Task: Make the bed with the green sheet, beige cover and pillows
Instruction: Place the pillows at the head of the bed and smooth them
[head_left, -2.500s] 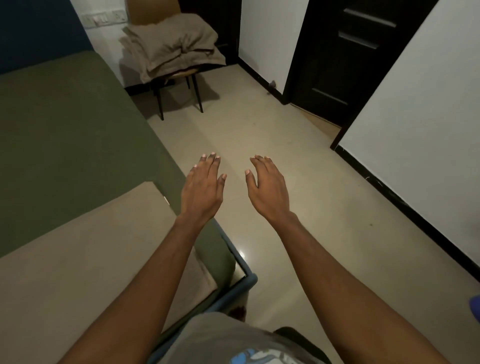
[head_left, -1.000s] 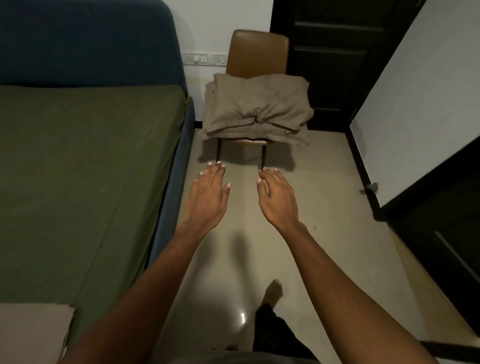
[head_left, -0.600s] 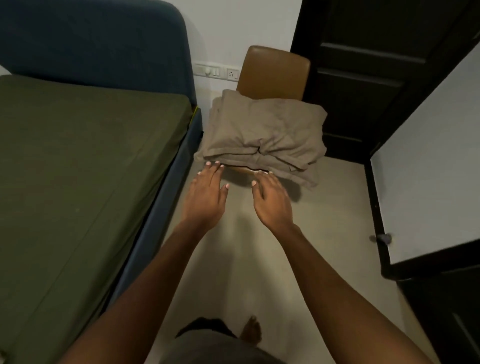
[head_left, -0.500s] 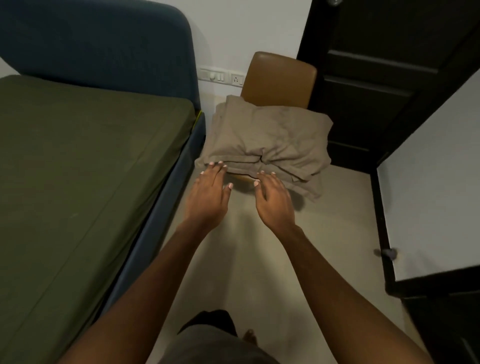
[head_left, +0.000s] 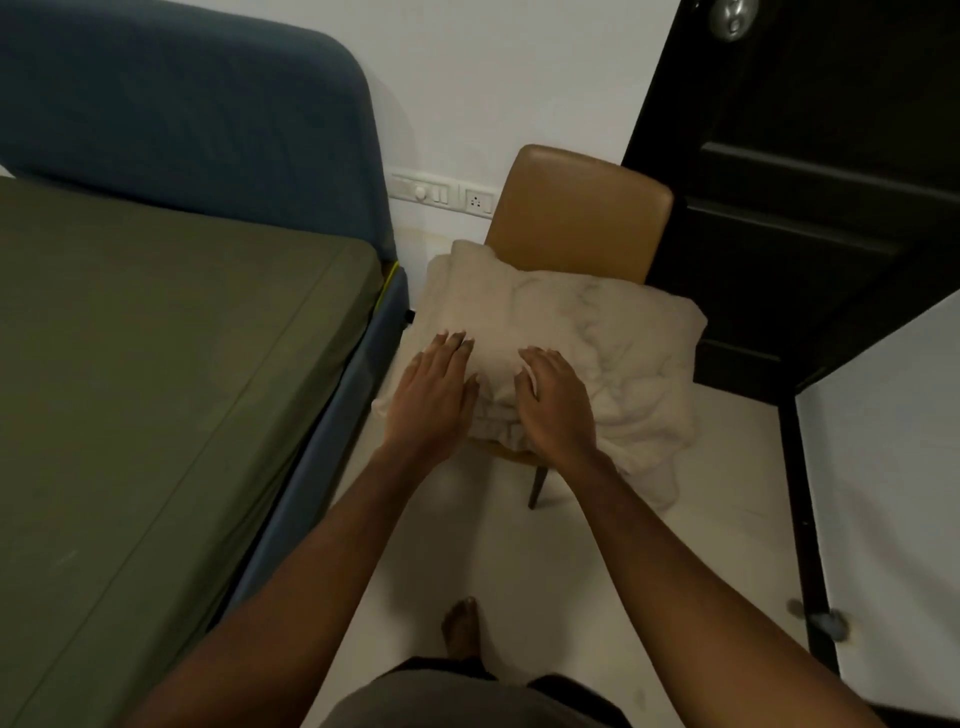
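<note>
A stack of beige pillows (head_left: 587, 332) lies on the seat of a tan chair (head_left: 576, 218) beside the bed. The green sheet (head_left: 156, 374) is spread flat over the mattress on the left. My left hand (head_left: 428, 397) reaches over the near left corner of the stack with its fingers straight. My right hand (head_left: 553, 402) lies flat on the front of the stack, fingers slightly spread. Neither hand grips anything. The beige cover is out of view.
A blue padded headboard (head_left: 197, 119) stands behind the mattress. A dark door (head_left: 810, 171) is right of the chair, a white panel (head_left: 883, 447) juts in at the right. Wall switches (head_left: 441, 192) sit behind the chair. My bare foot (head_left: 460, 629) is on the pale floor.
I have walked from the foot of the bed up to the chair. Both hands have gone forward from mid-air onto the front of the pillow stack.
</note>
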